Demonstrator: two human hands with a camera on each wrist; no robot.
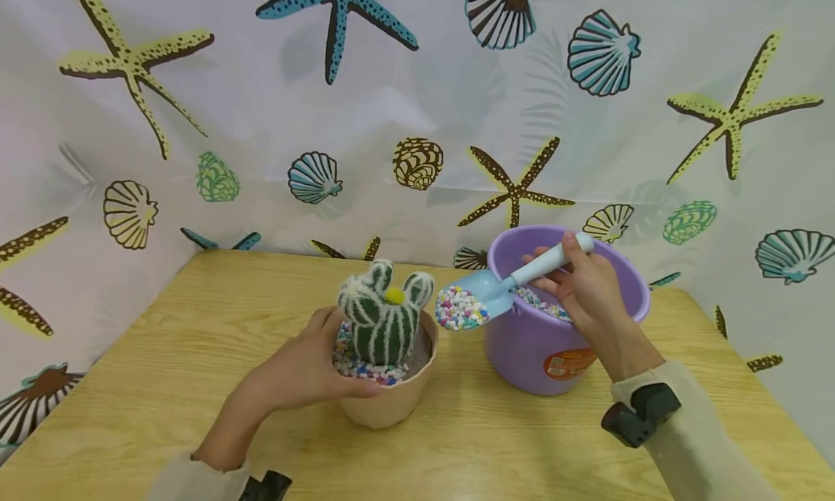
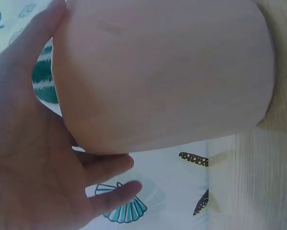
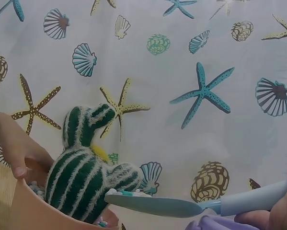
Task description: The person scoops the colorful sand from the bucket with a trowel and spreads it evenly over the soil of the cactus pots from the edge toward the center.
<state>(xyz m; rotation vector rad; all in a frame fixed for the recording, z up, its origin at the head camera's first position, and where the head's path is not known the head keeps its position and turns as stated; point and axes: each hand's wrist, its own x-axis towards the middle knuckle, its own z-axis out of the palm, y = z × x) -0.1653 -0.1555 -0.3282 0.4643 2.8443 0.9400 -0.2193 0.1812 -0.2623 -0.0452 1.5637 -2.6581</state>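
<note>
My right hand (image 1: 590, 287) grips the white handle of a light-blue trowel (image 1: 492, 287), thumb on top. Colourful pebbles (image 1: 460, 309) lie heaped in its blade, level beside the pot's right rim. Below the handle stands a purple bucket (image 1: 522, 349) with more pebbles inside. My left hand (image 1: 303, 363) holds the rim of a peach flowerpot (image 1: 385, 407), thumb along the front and fingers round the far left side. A knitted green cactus (image 1: 388, 334) with white stripes and a yellow pompom stands in it. Pebbles surround its left and front; bare grey filling (image 1: 424, 349) shows at the right.
Pot and bucket stand on a light wooden table (image 1: 196, 327), the bucket to the right near the back edge. A white cloth (image 1: 261, 124) printed with starfish and shells hangs behind and at both sides. An orange label (image 1: 567, 364) marks the bucket's front.
</note>
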